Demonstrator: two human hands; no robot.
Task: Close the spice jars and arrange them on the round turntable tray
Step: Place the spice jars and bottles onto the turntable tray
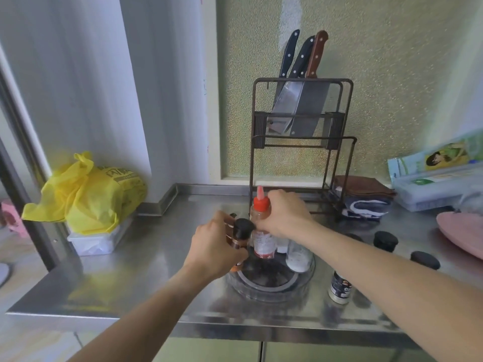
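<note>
hiding the black-capped jar (241,235), left hand (215,248); its grip unclear.

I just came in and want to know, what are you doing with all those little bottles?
A person is putting spice jars on a round turntable tray on the steel counter. The left hand holds a black-capped jar at the tray's edge. The right hand grips a red-capped bottle standing on the tray beside a clear jar of white grains. Another jar and two black lids wait on the counter.
</note>
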